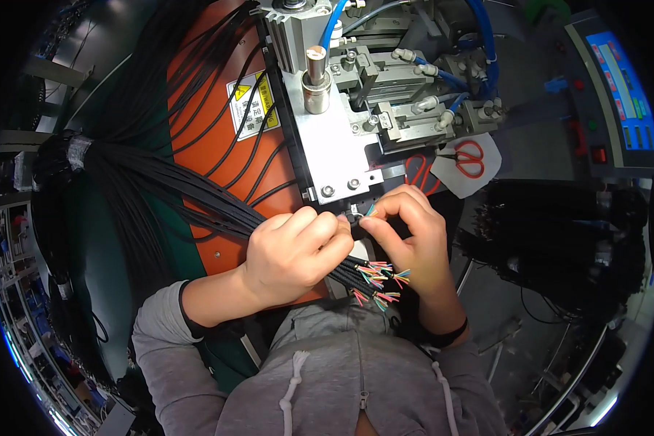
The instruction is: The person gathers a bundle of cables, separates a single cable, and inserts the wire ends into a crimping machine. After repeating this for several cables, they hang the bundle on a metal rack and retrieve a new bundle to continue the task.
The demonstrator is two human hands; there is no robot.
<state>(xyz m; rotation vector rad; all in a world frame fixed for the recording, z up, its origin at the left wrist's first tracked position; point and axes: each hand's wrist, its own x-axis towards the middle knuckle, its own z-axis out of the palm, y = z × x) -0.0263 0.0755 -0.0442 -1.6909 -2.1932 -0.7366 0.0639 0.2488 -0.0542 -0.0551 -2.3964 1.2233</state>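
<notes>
A thick bundle of black cables point(167, 174) runs from the left and passes under my left hand point(298, 247). That hand is closed on a black cable, its thumb and forefinger at the front of the machine point(327, 149). My right hand point(418, 236) pinches thin coloured wires point(371, 210), greenish and white, at that cable's end. The two hands' fingertips nearly meet just below the metal plate. Below them, the stripped ends of the bundle fan out as pink, yellow, green and white wires point(378, 280). My fingers partly hide the cable end.
Red-handled scissors point(469, 158) lie on a pale sheet point(483, 174), with another red handle point(416, 173) beside it. A control screen point(621, 91) stands at the far right. More black cables point(559, 240) hang at the right. An orange surface point(211, 160) carries a warning label point(252, 107).
</notes>
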